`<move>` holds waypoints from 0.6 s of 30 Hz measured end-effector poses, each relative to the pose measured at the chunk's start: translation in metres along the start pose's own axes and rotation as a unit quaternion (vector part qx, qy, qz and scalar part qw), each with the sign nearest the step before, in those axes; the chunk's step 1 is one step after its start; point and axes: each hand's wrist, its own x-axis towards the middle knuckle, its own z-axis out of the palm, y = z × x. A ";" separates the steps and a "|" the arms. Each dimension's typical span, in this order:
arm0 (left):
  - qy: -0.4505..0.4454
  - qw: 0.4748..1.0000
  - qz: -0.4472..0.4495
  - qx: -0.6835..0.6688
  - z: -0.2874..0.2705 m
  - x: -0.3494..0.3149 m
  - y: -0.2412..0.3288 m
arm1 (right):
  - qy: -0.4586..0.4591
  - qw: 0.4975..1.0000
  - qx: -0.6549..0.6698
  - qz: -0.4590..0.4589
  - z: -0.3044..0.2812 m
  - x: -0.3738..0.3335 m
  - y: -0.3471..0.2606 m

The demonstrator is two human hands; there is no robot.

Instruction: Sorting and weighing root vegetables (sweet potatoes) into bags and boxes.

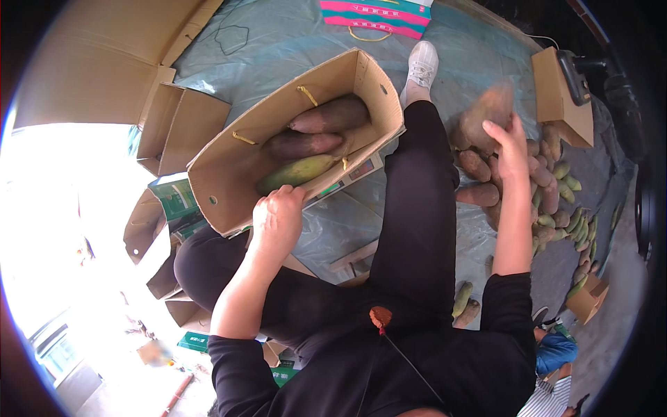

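An open cardboard box (299, 149) with yellow cord handles stands in front of me, tilted on the scale-like device under its right side. Inside lie two dark reddish radishes (332, 115) and a green one (295, 174). The fingers of my left hand (278, 219) curl over the box's near rim, close to the green radish. To the right, my right hand (511, 149) grips a big reddish-brown radish (486, 119) above a heap; its far end is smeared by motion. In the heap are reddish radishes (478, 194) and green ones (580, 226).
Cardboard boxes stand at left (184, 125) and at far right (566, 104). A pink and teal gift box (379, 15) sits beyond my white shoe (421, 64). Plastic sheeting (278, 42) covers the ground. Another person's blue clothing (556, 351) shows at lower right.
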 end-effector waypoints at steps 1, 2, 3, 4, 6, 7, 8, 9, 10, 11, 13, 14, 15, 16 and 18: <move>-0.003 1.000 -0.004 0.010 0.000 -0.001 -0.001 | -0.031 0.999 -0.020 -0.035 0.017 -0.001 -0.023; -0.002 1.000 0.000 0.009 0.001 0.000 -0.001 | -0.064 0.995 -0.029 -0.072 0.031 -0.002 -0.041; 0.008 1.000 0.004 0.011 0.001 0.000 0.000 | -0.096 0.989 -0.038 -0.109 0.046 -0.005 -0.058; 0.017 1.000 0.010 0.014 0.001 0.000 0.000 | -0.140 0.979 -0.072 -0.131 0.065 -0.010 -0.078; 0.019 1.000 0.014 0.010 -0.001 0.001 0.001 | -0.206 0.939 -0.165 -0.219 0.099 -0.016 -0.102; 0.019 1.000 0.009 0.011 -0.003 0.001 0.001 | -0.230 0.905 -0.222 -0.281 0.116 -0.015 -0.107; 0.018 1.000 0.017 0.011 -0.005 0.001 0.000 | -0.255 0.885 -0.239 -0.309 0.135 -0.015 -0.108; 0.014 1.000 0.011 0.016 -0.005 0.000 0.000 | -0.277 0.863 -0.257 -0.335 0.154 -0.015 -0.105; 0.008 1.000 0.003 0.022 -0.005 -0.001 -0.001 | -0.294 0.838 -0.293 -0.354 0.173 -0.013 -0.093; 0.006 1.000 0.002 0.024 -0.005 0.002 0.001 | -0.306 0.810 -0.334 -0.372 0.186 -0.010 -0.084; 0.003 1.000 0.013 0.024 -0.008 0.004 0.005 | -0.352 0.752 -0.424 -0.362 0.208 -0.010 -0.070; 0.003 1.000 0.006 0.024 -0.010 0.003 0.005 | -0.367 0.728 -0.464 -0.346 0.216 -0.012 -0.064; 0.000 1.000 -0.002 0.024 -0.009 0.003 0.004 | -0.382 0.704 -0.502 -0.327 0.224 -0.013 -0.056; 0.006 1.000 -0.004 0.019 -0.009 0.003 0.003 | -0.400 0.682 -0.530 -0.307 0.230 -0.014 -0.052; 0.006 1.000 -0.001 0.015 -0.010 0.001 0.001 | -0.440 0.630 -0.584 -0.261 0.240 -0.013 -0.045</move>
